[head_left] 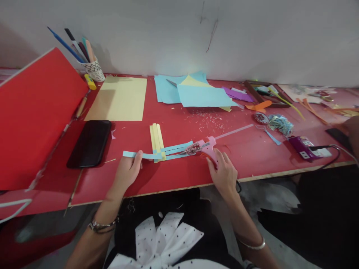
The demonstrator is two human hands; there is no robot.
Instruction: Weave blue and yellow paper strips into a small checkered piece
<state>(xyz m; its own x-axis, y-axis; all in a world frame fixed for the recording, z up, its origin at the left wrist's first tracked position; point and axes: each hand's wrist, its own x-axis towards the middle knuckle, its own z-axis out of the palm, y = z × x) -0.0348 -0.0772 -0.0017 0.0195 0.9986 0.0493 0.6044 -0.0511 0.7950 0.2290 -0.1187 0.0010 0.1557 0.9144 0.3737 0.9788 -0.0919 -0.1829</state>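
Note:
My left hand point(129, 170) pinches the left end of a light blue paper strip point(148, 155). That strip runs right into a small weave of yellow paper strips point(157, 139) and other blue paper strips point(177, 148) on the red table. In my right hand point(225, 173) is a pink hot glue gun point(209, 149), fingers closed round its handle. The gun points left, its nozzle low over the blue strips; I cannot tell whether it touches them. Some matter with a mottled look covers its front part.
A black phone point(89, 144) and a red board point(42, 123) lie left. Behind are a yellow sheet point(120, 99), blue sheets point(204, 95) and a pen cup point(95, 70). On the right are a purple power box point(304, 147) with a cable, a tassel point(280, 124) and another person's arm point(353, 132).

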